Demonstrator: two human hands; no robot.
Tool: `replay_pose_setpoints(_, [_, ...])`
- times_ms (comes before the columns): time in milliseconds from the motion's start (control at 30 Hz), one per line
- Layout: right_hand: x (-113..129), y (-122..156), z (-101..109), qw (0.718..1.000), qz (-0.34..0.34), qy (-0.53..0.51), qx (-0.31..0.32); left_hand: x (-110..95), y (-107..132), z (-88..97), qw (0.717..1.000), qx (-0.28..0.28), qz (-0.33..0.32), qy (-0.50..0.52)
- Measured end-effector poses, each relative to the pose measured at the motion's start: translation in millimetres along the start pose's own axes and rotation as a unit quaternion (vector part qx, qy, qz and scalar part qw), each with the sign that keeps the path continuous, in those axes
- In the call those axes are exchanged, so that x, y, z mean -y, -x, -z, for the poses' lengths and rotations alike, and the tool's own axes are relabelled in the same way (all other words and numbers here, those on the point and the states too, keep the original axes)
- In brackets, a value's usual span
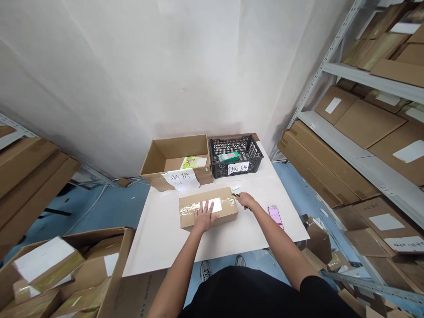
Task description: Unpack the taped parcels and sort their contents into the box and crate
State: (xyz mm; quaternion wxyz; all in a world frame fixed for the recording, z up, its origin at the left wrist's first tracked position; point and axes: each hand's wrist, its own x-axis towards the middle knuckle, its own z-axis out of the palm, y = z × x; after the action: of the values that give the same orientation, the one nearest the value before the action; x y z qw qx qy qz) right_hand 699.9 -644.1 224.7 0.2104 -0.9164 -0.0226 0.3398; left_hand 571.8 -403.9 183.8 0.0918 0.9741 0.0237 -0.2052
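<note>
A taped cardboard box [228, 214] with a white label lies on the white table [159, 251] in front of me. My left hand [204, 217] rests flat on its top, fingers spread, partly over the label. At the box's right end, my right hand [245, 200] is closed around a utility knife [236, 194] with a black and yellow body. The knife's tip is at or very near the taped right edge; whether it touches, I cannot tell.
Behind the box stand an open carton [179, 141] holding a colourful packet and a black plastic crate [253, 163] holding a green box. A phone [276, 217] lies at the right. Shelves [371, 77] of cartons flank the table; a large carton [127, 247] of parcels stands at lower left.
</note>
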Motion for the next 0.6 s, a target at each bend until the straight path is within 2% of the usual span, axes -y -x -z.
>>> replay_pose_setpoints(133, [-5, 1, 7, 1.0, 0.011, 0.02, 0.009, 3, -1, -8.2, 1.0, -0.014, 0.001, 0.002])
replay_pose_setpoints(267, [-18, 5, 0, 0.999, 0.037, 0.006, 0.024, 6, -3, -18.0, 0.999, -0.033, -0.006, 0.003])
replay_pose_setpoints(600, [-43, 23, -25, 0.99, 0.036, -0.131, 0.037, 11, -9, -26.0, 0.999, -0.038, -0.011, 0.001])
